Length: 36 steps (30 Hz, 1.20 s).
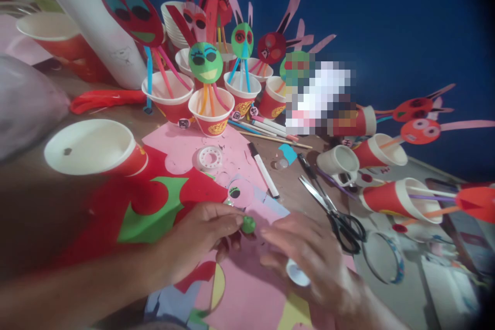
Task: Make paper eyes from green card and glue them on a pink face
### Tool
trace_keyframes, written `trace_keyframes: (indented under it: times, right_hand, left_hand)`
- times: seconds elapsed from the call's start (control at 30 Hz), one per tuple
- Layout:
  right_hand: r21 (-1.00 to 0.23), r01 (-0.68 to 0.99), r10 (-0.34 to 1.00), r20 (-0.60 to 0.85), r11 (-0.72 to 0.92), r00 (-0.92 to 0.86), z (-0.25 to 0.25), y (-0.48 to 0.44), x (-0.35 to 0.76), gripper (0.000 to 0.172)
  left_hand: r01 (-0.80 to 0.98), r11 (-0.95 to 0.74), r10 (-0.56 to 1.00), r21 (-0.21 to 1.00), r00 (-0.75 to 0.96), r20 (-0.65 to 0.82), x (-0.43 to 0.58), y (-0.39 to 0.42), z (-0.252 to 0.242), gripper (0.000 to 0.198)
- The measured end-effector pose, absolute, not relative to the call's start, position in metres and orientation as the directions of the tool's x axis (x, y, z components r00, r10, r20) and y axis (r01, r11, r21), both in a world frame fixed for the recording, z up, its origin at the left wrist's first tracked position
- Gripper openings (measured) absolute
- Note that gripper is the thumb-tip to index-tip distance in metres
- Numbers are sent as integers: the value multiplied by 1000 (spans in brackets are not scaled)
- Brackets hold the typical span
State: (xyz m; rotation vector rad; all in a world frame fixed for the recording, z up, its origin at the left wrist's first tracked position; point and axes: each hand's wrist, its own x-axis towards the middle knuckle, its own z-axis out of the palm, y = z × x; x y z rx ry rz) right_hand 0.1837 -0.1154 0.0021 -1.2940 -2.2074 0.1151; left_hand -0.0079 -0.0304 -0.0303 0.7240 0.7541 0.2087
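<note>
My left hand point(216, 224) pinches a small crumpled green paper piece point(248, 225) between thumb and fingertips, above pink paper. Just to the right hovers my right hand point(309, 252), its fingers stretched out towards the green piece but apart from it, slightly blurred. A small white round thing point(297, 272) shows against the right hand's thumb side; whether it is held cannot be told. Close beyond my left fingertips lies a pink paper disc point(242, 193) with a green and black eye shape. Red paper point(154, 198) and green paper point(154, 227) with cut-out curves lie under my left forearm.
Black-handled scissors point(334, 216), a black-and-white marker point(264, 170) and a white tape roll point(210, 157) lie beyond my hands. Several red paper cups, such as one point(212, 116), hold paper-faced figures on straws. A white mug point(338, 160) stands right; a large cup point(93, 147) lies left.
</note>
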Motion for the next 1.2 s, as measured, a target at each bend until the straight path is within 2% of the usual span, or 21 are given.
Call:
trace_keyframes:
  times: [0.17,0.27,0.4,0.57,0.9,1.03,1.2]
  right_hand:
    - [-525,784,858,513,331,-19,14,-117,196,40]
    - [-595,723,810,580,351,84,11,-114,191,48]
    - [-603,680,801,598,417,39,9,-109,177,34]
    - [-518,729,805,589,447,-75,12,-105,170,21]
    - [-446,791,844,514,418,-156,-1,-108,174,23]
    - [-435,804,833,537,405,-129,2,-106,171,24]
    - [-429,803,835,530,414,-147,6,-105,170,21]
  left_hand:
    - [106,697,460,709,692,-556,-7,-29,-26,25]
    - [118,704,456,700,681,-573,-6,-29,-25,24]
    - [100,718,458,688,676,-577,-4,-28,-24,23]
    - [84,714,472,695,677,-565,-3,-27,-22,21]
    - [-29,769,469,638,703,-534,-6,-27,-26,11]
    - [-29,799,441,601,707,-553,-7,-27,-26,22]
    - [8,733,449,680,745,-493,-8,-25,-27,27]
